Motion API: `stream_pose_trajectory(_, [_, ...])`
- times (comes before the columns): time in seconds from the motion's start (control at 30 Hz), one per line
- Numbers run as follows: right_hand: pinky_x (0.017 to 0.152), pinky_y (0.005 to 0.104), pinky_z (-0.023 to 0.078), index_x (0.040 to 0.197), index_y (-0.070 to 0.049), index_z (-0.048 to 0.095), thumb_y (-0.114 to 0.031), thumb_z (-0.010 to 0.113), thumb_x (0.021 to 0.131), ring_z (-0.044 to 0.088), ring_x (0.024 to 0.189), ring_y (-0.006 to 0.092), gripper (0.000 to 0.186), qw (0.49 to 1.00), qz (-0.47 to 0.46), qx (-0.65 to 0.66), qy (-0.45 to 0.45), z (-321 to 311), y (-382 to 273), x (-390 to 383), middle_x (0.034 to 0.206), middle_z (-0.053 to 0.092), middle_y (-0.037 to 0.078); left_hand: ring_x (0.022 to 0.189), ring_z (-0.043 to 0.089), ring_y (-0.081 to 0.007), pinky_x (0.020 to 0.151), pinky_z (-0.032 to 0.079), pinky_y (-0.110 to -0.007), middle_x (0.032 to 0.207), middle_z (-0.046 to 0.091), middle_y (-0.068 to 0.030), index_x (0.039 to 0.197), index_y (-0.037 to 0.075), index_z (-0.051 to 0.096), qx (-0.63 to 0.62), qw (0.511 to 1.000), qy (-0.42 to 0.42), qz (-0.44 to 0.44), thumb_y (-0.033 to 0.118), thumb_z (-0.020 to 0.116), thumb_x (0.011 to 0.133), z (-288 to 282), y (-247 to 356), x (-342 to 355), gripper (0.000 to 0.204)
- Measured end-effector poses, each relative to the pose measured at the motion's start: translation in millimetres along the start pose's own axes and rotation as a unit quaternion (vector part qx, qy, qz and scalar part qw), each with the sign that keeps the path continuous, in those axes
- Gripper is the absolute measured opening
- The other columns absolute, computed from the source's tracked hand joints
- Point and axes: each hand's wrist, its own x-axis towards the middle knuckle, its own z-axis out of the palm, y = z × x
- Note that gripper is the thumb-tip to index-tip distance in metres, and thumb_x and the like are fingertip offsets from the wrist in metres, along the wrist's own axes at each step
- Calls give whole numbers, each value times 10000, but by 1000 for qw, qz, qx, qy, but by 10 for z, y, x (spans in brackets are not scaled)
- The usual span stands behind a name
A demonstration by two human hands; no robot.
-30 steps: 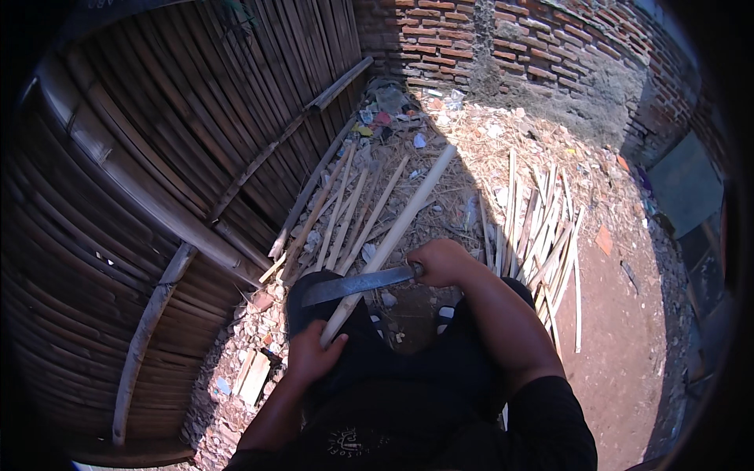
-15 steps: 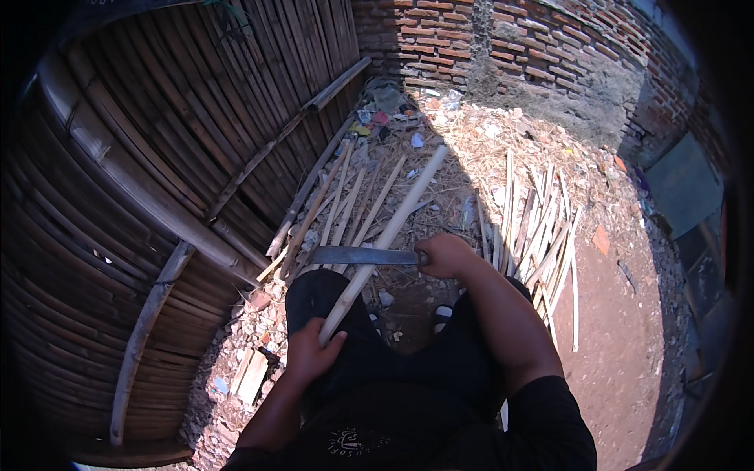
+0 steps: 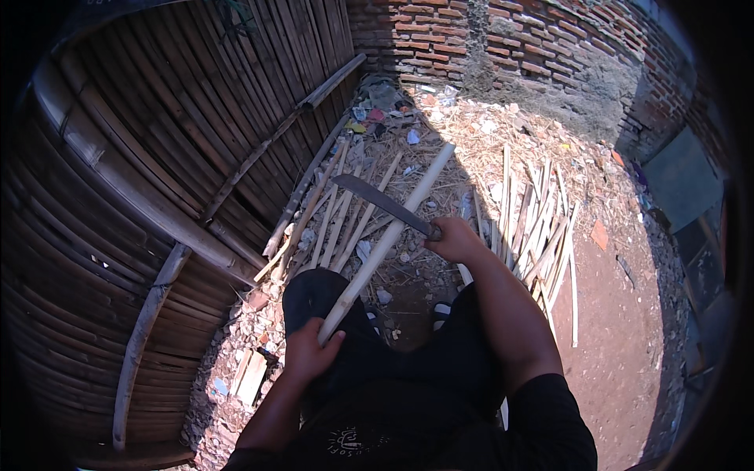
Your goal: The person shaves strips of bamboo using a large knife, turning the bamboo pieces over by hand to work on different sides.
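My left hand (image 3: 312, 349) grips the lower end of a long pale bamboo strip (image 3: 360, 276) over my left thigh (image 3: 306, 294); the strip slants up and away to the right. My right hand (image 3: 454, 239) is closed on the handle of a machete (image 3: 377, 201). Its broad grey blade reaches up and left across the upper half of the strip; whether it touches the strip I cannot tell. My sandalled feet (image 3: 440, 315) show below, between my dark-clothed knees.
Bamboo slats (image 3: 345, 212) lie on littered ground ahead, with a larger pile (image 3: 550, 235) to the right. A bamboo wall (image 3: 118, 196) rises at the left, a brick wall (image 3: 534, 47) at the back. Grey panels (image 3: 679, 180) stand at the far right, beside bare dirt (image 3: 605, 330).
My right hand and the machete have moved up and away along the strip, and the blade's tip now points higher. My left hand keeps hold in nearly the same place.
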Motion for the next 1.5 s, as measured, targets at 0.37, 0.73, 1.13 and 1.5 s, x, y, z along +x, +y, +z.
stream_pose_trajectory(0.37, [793, 501, 550, 1048, -133, 709, -373, 734, 829, 699, 920, 377, 326, 975, -156, -111, -116, 222, -430, -77, 916, 713, 162, 749, 732, -380, 668, 574, -447, 787, 709, -213, 1086, 10, 652, -30, 999, 10, -15, 431, 778, 863, 11, -101, -10, 493])
stream_pose_trajectory(0.73, [819, 505, 545, 1063, -87, 717, -392, 787, 800, 695, 900, 409, 408, 997, -78, -20, 12, 119, 20, -38, 896, 719, 200, 744, 725, -387, 657, 567, -460, 784, 704, -212, 1077, 2, 646, -19, 1000, 5, 3, 426, 771, 867, 25, -48, 28, 489])
stream_pose_trajectory(1.13, [809, 503, 549, 1074, -113, 716, -429, 770, 815, 704, 888, 394, 412, 998, -25, -46, -18, 10, -80, -7, 865, 722, 178, 756, 725, -383, 677, 568, -456, 804, 706, -207, 1079, 15, 647, -7, 1000, -2, -8, 428, 773, 865, -8, -50, 1, 482])
stream_pose_trajectory(1.5, [805, 500, 545, 1016, -110, 716, -375, 772, 807, 700, 906, 378, 343, 980, -137, -107, -93, 168, -274, -75, 891, 714, 171, 764, 727, -379, 677, 568, -453, 815, 707, -209, 1082, 12, 650, -6, 1000, 7, 0, 422, 778, 863, 15, -76, 5, 482])
